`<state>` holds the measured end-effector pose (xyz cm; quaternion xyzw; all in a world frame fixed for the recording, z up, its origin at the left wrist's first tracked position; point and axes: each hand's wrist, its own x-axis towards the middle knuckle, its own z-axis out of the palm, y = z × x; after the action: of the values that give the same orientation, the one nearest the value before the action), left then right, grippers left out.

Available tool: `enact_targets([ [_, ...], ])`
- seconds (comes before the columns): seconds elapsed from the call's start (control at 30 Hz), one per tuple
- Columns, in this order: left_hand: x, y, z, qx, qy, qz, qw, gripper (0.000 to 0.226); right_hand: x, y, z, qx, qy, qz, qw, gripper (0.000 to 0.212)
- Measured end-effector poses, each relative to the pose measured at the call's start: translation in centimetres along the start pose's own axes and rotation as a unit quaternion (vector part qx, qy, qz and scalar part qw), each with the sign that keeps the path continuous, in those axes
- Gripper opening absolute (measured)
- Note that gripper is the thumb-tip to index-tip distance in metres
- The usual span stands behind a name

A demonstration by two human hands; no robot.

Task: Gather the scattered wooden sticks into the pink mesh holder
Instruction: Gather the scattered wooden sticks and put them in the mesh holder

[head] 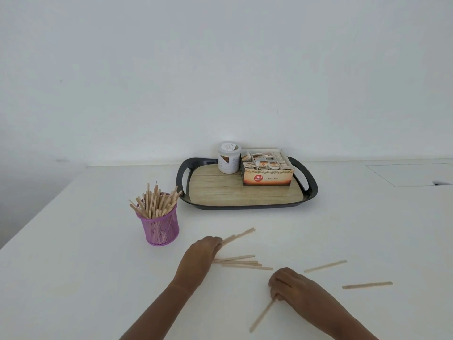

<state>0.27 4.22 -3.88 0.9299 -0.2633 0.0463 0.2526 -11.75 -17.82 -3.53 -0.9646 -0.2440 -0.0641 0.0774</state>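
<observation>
Head view: left hand fingers curl round flat wooden sticks; right hand fingers pinch one thin stick; cylindrical pink mesh holder left.

Bare table lies open left of and in front of the holder. The tray stands close behind its right side, and upright sticks crowd its mouth.

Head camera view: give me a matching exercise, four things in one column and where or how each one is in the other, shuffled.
1 pink mesh holder
2 ginger tea box
3 left hand
4 right hand

A pinches one stick
B on the tray
C grips several sticks
D stands left of the tray

Pairs: 1-D, 2-B, 3-C, 4-A.
</observation>
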Motion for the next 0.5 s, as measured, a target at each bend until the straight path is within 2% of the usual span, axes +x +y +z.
enact_targets([
  [0.2,0.5,0.0,-2.3,-0.215,0.122,-0.071,0.966,0.013,1.8,-0.4,-0.3,-0.091,0.012,-0.001,0.996,0.027],
  [0.3,1.1,0.1,-3.9,-0.270,0.174,-0.083,0.943,0.016,3.4,-0.7,0.1,0.048,0.007,0.034,0.998,0.008],
  [0.4,1.8,0.0,-6.0,-0.338,0.230,-0.095,0.908,0.021,5.7,-1.9,0.3,0.160,0.053,0.063,0.984,0.013],
  [0.5,2.3,-0.6,-8.6,-0.371,0.293,-0.095,0.876,0.015,8.8,-3.8,-0.2,0.243,0.100,0.080,0.962,0.013],
])
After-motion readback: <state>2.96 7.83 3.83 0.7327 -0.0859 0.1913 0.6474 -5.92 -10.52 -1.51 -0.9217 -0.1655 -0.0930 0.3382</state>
